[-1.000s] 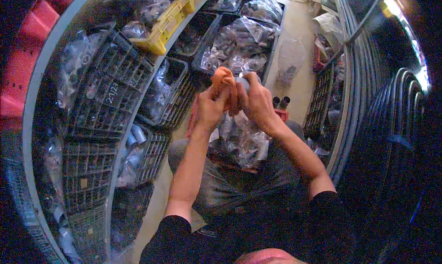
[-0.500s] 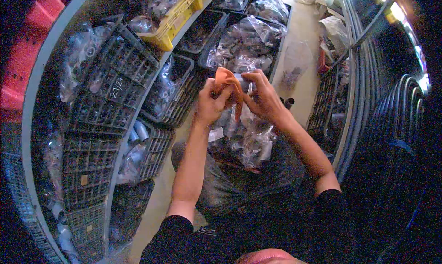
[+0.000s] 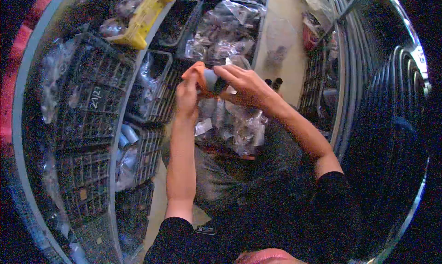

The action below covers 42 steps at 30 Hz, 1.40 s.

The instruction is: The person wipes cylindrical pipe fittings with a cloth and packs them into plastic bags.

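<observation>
My left hand [image 3: 186,99] is closed on an orange cloth [image 3: 195,71], which is pressed against one end of a short grey pipe piece [image 3: 211,79]. My right hand [image 3: 247,86] grips the other end of this piece, where a dark opening or rim shows. Both hands are held up together in front of me, over a heap of clear plastic bags [image 3: 232,128] whose contents I cannot make out. A white label [image 3: 203,127] lies among the bags.
Black crates marked 21/27 [image 3: 95,98] stand on the left shelving, with a yellow bin [image 3: 146,19] above. More bagged parts [image 3: 225,31] fill crates ahead. Two dark tube ends [image 3: 273,83] show beyond my right hand. Dark hoses or pipes [image 3: 357,75] line the right side.
The view has shifted, and both hands now sit further left in it. The orange cloth has gone from draping over the grey piece to being bunched around its left end.
</observation>
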Motion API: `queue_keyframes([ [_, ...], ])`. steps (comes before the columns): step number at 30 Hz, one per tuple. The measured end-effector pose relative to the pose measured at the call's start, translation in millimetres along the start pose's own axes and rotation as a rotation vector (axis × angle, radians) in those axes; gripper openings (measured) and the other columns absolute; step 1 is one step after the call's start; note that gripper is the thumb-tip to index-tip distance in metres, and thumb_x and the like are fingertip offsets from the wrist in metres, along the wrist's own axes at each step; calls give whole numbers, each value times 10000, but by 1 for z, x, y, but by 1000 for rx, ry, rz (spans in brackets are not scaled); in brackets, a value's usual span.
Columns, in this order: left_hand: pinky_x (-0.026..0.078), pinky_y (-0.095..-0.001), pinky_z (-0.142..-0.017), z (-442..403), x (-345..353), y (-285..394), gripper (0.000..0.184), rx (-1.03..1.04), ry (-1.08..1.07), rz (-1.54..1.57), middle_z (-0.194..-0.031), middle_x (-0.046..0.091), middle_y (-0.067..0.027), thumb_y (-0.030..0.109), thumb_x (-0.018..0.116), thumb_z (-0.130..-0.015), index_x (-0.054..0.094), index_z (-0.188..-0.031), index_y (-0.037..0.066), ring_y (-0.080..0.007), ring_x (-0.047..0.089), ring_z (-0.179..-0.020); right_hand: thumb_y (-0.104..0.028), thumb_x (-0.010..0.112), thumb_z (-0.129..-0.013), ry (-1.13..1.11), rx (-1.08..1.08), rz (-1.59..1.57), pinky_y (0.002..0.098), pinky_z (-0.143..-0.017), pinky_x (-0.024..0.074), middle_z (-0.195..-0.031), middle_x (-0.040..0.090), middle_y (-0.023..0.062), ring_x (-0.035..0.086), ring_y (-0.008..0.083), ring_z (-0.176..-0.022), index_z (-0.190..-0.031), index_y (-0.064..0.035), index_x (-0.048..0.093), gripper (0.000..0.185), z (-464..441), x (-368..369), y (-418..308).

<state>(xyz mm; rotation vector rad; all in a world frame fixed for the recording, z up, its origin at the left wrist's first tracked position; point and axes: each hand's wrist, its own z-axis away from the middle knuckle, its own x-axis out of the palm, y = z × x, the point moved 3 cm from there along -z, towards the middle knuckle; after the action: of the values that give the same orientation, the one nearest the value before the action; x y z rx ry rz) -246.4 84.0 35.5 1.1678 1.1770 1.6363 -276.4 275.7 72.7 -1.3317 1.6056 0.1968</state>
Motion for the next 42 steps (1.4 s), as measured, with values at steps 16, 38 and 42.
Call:
queue_keyframes([
  [16, 562, -295, -725, -23, -37, 4, 228, 84, 184, -299, -902, 738, -57, 248, 613, -1030, 695, -1086, 43, -148, 693, -777, -272, 863, -704, -165, 1047, 83, 415, -787, 568, -952, 724, 210, 727, 326, -882, -1046, 32, 637, 510, 205, 32, 266],
  [38, 564, -304, -635, -28, -24, -16, 263, 12, 90, -312, -857, 749, -97, 246, 653, -992, 705, -1042, -6, -142, 702, -702, -553, 761, -790, 231, 1578, -797, 462, -809, 516, -1246, 592, 58, 558, 257, -1045, -1281, -149, 584, 660, 243, 77, 299],
  [42, 548, -308, -720, -38, -33, -32, 272, 146, 95, -447, -894, 758, -79, 260, 681, -967, 728, -1050, 6, -145, 708, -794, -624, 684, -839, 683, 1560, -1138, 414, -801, 490, -1159, 599, 36, 549, 206, -974, -1242, -185, 597, 602, 232, 71, 303],
])
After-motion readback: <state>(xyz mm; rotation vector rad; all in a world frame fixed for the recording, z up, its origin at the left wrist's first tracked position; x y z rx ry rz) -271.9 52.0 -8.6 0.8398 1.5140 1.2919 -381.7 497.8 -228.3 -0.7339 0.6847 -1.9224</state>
